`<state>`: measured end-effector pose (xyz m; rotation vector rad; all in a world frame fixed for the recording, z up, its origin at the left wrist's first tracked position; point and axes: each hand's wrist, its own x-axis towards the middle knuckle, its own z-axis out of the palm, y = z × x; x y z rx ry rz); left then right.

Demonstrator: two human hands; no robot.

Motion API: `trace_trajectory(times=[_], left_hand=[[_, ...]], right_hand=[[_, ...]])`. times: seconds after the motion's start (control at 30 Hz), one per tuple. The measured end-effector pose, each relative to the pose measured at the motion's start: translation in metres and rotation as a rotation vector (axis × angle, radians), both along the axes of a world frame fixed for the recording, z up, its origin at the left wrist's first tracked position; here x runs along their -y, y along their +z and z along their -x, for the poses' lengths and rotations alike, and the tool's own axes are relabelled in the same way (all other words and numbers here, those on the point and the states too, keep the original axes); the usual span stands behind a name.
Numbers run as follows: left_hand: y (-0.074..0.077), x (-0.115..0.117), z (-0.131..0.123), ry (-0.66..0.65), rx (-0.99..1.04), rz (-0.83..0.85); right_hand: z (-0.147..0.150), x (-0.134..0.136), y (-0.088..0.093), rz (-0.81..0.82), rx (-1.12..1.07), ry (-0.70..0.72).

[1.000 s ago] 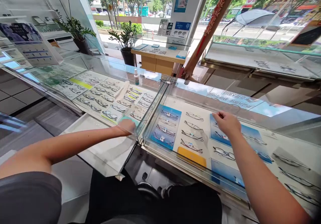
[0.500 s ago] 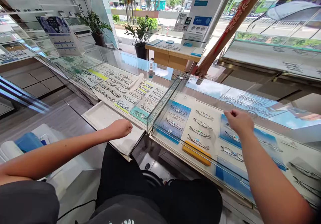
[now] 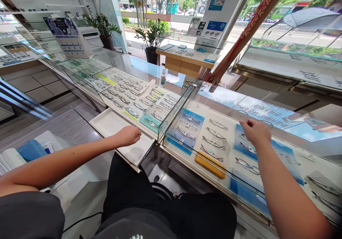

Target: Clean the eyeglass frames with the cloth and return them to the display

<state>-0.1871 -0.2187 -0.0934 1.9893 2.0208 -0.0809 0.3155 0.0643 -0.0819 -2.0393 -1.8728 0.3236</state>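
Note:
My left hand (image 3: pixel 128 135) is closed in a fist above the pulled-out white drawer (image 3: pixel 105 119), and nothing shows sticking out of it. Over the right glass display case (image 3: pixel 227 100), my right hand (image 3: pixel 255 132) is closed in a pinch. Faint, thin round rims show around its fingertips, which look like a pair of eyeglasses (image 3: pixel 238 115); reflections on the glass make them hard to see. Below that hand, several eyeglasses (image 3: pixel 247 164) lie inside the case on blue and white cards. A yellow glasses case (image 3: pixel 210 164) lies near the case's front edge.
A spray bottle (image 3: pixel 162 76) and a folded cloth (image 3: pixel 148 88) stand on the left glass counter. Dark-framed glasses (image 3: pixel 195 85) rest near the join of the cases. A calendar (image 3: pixel 66 37) and potted plants (image 3: pixel 151 39) are farther back. My legs are close under the counter.
The view has shifted very slightly. Both hands keep their places and their closed shape.

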Motion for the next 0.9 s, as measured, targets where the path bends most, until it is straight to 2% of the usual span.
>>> trace_trajectory(times=[0.9], left_hand=[[-0.0069, -0.0034, -0.0044, 0.018, 0.006, 0.036]], right_hand=[[0.0025, 0.0017, 0.0036, -0.005, -0.028, -0.010]])
